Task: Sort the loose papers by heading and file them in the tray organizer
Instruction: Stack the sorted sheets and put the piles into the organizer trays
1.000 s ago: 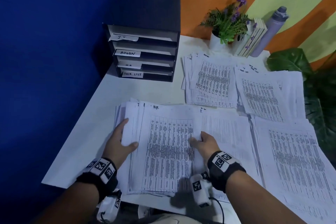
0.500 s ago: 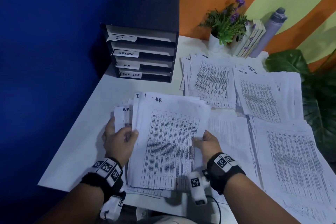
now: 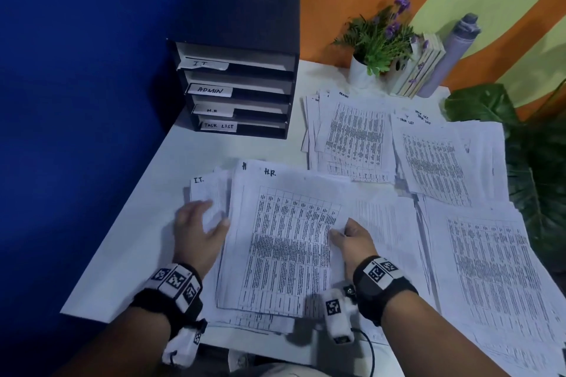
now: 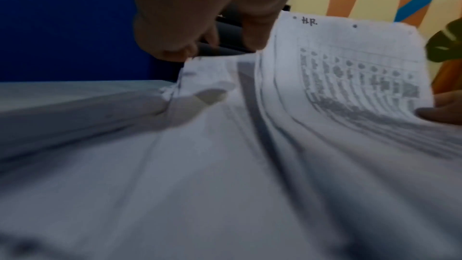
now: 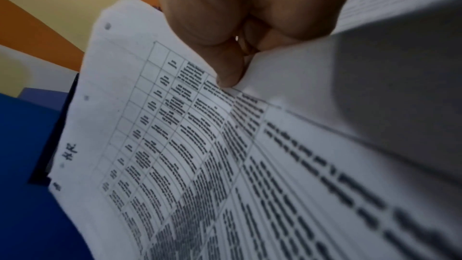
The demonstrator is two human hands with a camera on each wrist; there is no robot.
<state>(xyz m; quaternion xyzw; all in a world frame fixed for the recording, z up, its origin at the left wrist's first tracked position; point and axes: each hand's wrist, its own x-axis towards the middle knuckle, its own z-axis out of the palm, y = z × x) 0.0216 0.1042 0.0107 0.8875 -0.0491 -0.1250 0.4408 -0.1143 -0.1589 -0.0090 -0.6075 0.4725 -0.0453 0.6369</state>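
White table (image 3: pixel 147 223), paper piles (image 3: pixel 490 254), black tray organizer (image 3: pixel 245 24); potted plant (image 3: pixel 376 40), bottle (image 3: pixel 450 52)

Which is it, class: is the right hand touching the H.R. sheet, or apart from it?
Touching. The right wrist view shows the right hand pinching the edge of the H.R. sheet, its thumb pressed on the printed side.

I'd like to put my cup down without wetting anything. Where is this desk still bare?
Bare table shows between the tray organizer and the H.R. sheets, running down the left edge beside the left hand. The right half is crowded: the ADMIN pile and other stacks overlap to the edge.
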